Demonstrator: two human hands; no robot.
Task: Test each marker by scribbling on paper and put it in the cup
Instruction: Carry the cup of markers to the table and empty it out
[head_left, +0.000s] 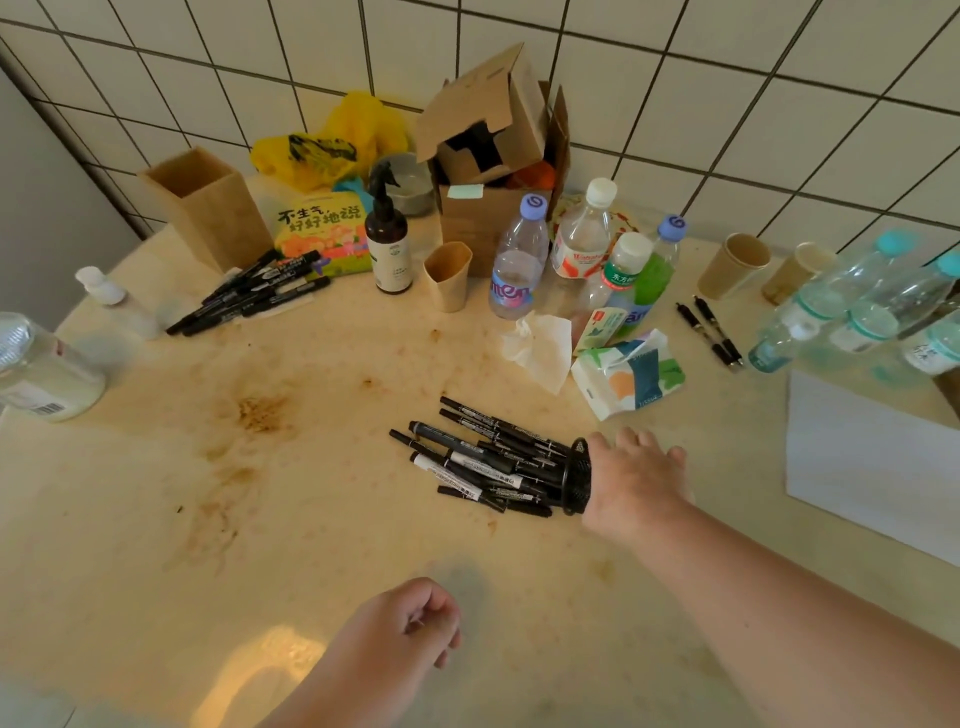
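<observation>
A black mesh cup (577, 475) lies tipped on its side on the table (332, 525), its mouth facing left. Several black markers (483, 457) spill out of it in a fan. My right hand (631, 480) covers and grips the cup's body from above, so most of the cup is hidden. My left hand (400, 626) hovers low near the front edge, fingers curled in a loose fist with nothing in it. A second pile of black markers (254, 291) lies at the back left. A white sheet of paper (872, 467) lies at the right edge.
Water bottles (587, 260) crowd the back middle, and more bottles (862, 306) stand at the right. Paper cups (448, 275), a spray bottle (387, 234), cardboard boxes (493, 150), a tissue pack (631, 371), two pens (709, 330) and a jar (36, 364) ring the stained table.
</observation>
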